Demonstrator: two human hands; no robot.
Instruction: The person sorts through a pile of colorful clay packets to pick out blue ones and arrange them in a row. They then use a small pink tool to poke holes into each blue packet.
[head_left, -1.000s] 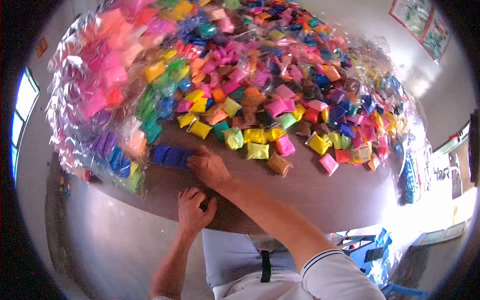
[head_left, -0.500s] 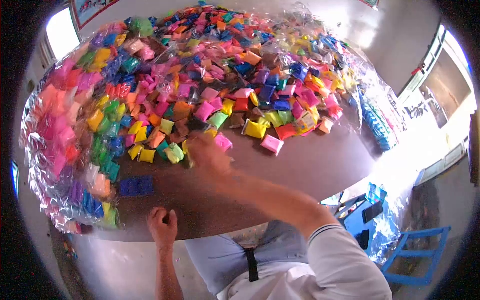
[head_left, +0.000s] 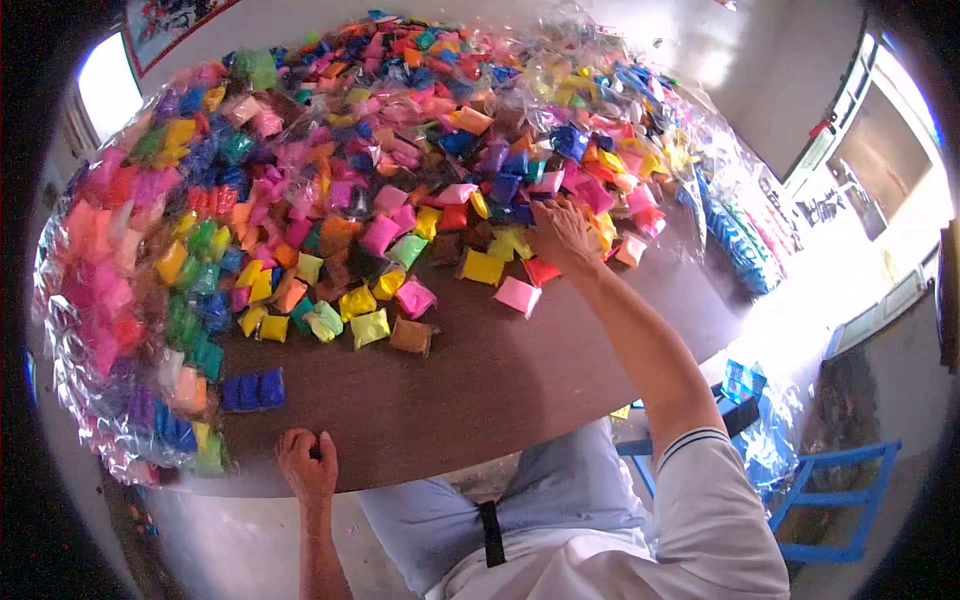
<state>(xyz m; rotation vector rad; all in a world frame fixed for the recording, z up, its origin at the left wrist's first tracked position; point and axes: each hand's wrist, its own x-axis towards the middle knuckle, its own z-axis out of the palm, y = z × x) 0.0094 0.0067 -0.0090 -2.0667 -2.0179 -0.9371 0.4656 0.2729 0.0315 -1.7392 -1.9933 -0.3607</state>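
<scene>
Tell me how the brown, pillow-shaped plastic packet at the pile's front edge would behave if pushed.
The brown, pillow-shaped plastic packet would probably slide rather than roll, since it lies flat on the dark brown table. Its puffy shape suggests it may give when squeezed. Its plastic wrapper could be slippery.

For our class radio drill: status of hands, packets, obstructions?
Right hand among colorful packets, grip unclear. Left hand at table edge, near blue packets. No obstruction visible.

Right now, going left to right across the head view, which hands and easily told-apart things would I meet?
Blue packs → left hand → front brown packet → front pink packet → right hand → blue chair.
</scene>
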